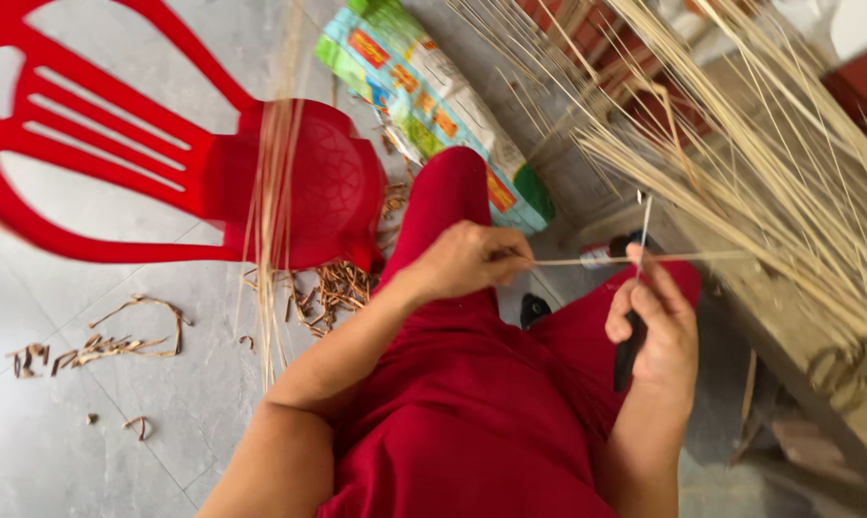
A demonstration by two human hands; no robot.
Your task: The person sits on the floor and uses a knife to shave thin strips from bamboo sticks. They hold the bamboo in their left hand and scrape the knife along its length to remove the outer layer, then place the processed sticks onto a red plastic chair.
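Note:
My left hand (467, 257) pinches one end of a thin pale cane strip (625, 258) that runs level to the right, above my red-clothed lap (472, 384). Beside it, my right hand (656, 326) grips a knife by its black handle (627, 353). The narrow blade (644, 230) points up and meets the strip. A big sheaf of the same pale cane sticks (750, 144) leans across the upper right, just beyond the blade.
A red plastic chair (213, 173) lies on the grey tiled floor at left, with cane strips (270, 221) draped over it. Brown shavings (117, 343) litter the tiles. A printed sack (433, 105) lies beyond my knee. A wooden bench (817, 345) runs along the right.

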